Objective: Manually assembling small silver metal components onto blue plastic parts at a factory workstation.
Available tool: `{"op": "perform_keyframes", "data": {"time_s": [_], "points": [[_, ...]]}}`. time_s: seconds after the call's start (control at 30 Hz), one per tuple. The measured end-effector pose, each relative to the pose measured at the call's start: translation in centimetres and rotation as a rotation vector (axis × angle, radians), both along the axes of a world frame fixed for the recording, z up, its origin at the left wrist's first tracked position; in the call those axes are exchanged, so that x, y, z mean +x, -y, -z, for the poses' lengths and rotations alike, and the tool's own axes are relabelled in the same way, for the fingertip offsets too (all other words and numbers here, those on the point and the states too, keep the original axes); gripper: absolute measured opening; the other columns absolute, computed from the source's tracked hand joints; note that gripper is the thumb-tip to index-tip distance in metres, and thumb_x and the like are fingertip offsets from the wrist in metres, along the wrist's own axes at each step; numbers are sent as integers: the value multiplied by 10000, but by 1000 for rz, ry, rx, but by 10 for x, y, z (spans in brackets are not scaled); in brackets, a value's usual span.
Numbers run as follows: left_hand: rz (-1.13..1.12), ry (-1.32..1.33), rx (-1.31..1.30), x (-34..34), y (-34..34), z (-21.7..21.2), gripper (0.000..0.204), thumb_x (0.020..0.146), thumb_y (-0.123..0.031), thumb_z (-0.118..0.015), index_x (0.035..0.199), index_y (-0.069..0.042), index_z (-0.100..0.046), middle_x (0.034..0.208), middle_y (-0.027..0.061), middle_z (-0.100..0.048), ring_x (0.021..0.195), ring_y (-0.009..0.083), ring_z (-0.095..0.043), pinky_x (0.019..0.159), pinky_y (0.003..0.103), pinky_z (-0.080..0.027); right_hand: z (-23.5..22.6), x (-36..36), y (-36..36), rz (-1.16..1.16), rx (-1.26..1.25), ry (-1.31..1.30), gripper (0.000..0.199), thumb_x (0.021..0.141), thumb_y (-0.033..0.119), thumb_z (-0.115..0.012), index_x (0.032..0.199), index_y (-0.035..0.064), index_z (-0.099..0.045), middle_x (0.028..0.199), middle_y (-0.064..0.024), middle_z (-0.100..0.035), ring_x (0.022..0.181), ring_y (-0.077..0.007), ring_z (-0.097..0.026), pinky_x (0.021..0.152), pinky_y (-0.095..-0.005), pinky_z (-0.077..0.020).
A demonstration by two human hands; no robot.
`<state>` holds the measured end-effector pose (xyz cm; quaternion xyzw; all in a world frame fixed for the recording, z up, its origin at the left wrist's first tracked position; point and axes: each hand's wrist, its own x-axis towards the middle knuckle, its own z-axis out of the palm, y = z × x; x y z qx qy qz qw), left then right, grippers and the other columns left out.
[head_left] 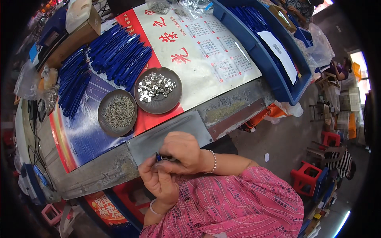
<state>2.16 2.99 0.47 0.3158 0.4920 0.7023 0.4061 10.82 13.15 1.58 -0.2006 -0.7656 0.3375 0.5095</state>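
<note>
My left hand (160,183) is closed in a pinch on a small blue piece (158,157), most of it hidden by fingers. My right hand (183,150) is curled shut against it, fingertips meeting the left ones, with something dark partly showing under its fingers. Both hands are just in front of a grey metal plate (174,133) at the table edge. Beyond them stand two brown dishes: the left dish (104,127) holds small grey metal pins or screws (120,112), the right dish (168,104) shiny round silvery pieces (154,87).
Bundles of slim blue pieces (119,51) lie on a printed calendar sheet (206,79) at the far left. A blue crate (254,51) with more blue pieces and a white paper stands at far right. Red stools (305,178) and other people are to the right.
</note>
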Motion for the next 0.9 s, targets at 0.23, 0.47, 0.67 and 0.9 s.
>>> {"op": "perform_keyframes", "data": {"time_s": [0.23,0.47,0.67,0.9], "points": [[-20,-36,-57,1,1,5,259,950,-71,-435,1206,-67,-393,806,7,-536,521,19,-367,455,161,-273,8,-5,11,58,-44,32,197,837,187,-633,818,17,-536,613,-87,-481,475,-257,-476,464,-345,-392],[115,137,44,1,-6,-10,188,939,-12,-443,1125,6,-421,1029,88,-550,898,96,-527,809,225,-421,4,0,13,-39,-305,-43,306,805,-33,-590,1074,-4,-448,778,-136,-539,705,-197,-525,621,-304,-449],[54,79,53,1,-8,-3,190,953,-5,-431,1140,22,-452,923,60,-568,719,39,-492,624,171,-419,11,-9,10,-83,-93,-25,257,823,-131,-496,996,15,-375,721,-123,-507,576,-191,-446,583,-346,-432],[198,253,-7,-12,-6,-10,249,952,-85,-449,1191,-64,-384,703,43,-480,537,57,-373,476,181,-307,-4,-3,13,-127,-941,-237,285,972,256,-434,1052,-16,-403,665,-63,-486,531,-101,-434,525,-259,-419]]}}
